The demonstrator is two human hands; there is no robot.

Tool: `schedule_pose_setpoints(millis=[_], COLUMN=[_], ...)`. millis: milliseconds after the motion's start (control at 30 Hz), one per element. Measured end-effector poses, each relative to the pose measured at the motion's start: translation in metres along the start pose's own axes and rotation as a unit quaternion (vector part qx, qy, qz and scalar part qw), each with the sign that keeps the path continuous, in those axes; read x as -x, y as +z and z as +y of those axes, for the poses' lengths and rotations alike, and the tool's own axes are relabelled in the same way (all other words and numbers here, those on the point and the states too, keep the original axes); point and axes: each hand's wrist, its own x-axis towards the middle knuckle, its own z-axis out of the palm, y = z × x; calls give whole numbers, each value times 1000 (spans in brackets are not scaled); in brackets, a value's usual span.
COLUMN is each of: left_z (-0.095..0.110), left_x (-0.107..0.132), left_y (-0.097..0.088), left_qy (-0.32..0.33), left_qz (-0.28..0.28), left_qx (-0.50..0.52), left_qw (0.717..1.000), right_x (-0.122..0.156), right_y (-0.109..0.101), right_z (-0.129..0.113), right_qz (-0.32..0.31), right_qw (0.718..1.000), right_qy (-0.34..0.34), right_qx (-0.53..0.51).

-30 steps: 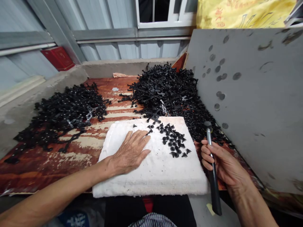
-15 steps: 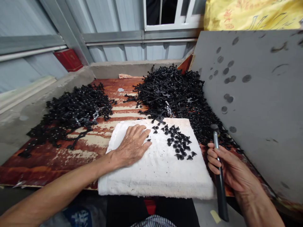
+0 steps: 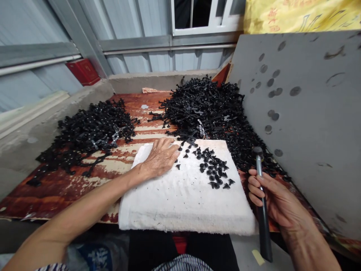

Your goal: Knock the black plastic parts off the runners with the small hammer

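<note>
nearest the camera, the right hand (image 3: 278, 201) is clenched around the black handle of a slim hammer (image 3: 261, 203), which stands nearly upright off the right edge of a thick white foam pad (image 3: 186, 199), its small metal head pointing up and its handle end hanging below the hand. the pad lies flat on the worn red-brown wooden tabletop (image 3: 84, 180), with its near edge overhanging toward the person's lap. the left hand (image 3: 161, 157) rests palm down on the far left part of the pad, fingers released and spread flat, holding nothing, its fingertips just beside a few loose pieces. a scatter of small black plastic fasteners (image 3: 213, 170) lies on the far right part of the pad, between the two hands and apart from the hammer head. behind the pad, on the right half of the tabletop, a big heap of black plastic sprue strips (image 3: 207, 107) rises against a grey board (image 3: 304, 113) that leans upright along the right side and carries dark round marks; the heap's near edge touches the pad's far edge. on the left half of the tabletop, well apart from that heap, a second, flatter pile of black plastic strips (image 3: 90, 130) spreads out toward a grey concrete ledge (image 3: 42, 124). farther back, a red box (image 3: 83, 71) sits by the corrugated metal wall (image 3: 135, 22), and a yellow printed cloth (image 3: 299, 15) hangs above the grey board.
</note>
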Motion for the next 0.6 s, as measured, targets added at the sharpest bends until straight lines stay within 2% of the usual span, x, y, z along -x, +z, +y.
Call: schedule_pose_setpoints(millis=[100, 233, 467, 600], left_z=[3, 15, 33, 51], left_x=[-2, -12, -38, -47], left_y=[1, 3, 4, 0], left_qy=[-2, 35, 75, 121], left_qz=[20, 34, 7, -13], left_qx=[15, 33, 38, 17], left_qw=[1000, 998, 996, 992], right_x=[-1, 0, -1, -1], right_y=[0, -1, -3, -3], right_z=[0, 1, 1, 0], right_qz=[-1, -2, -20, -21], right_qw=[1000, 1000, 1000, 1000], right_qy=[4, 6, -5, -8], right_qx=[-4, -11, -12, -20])
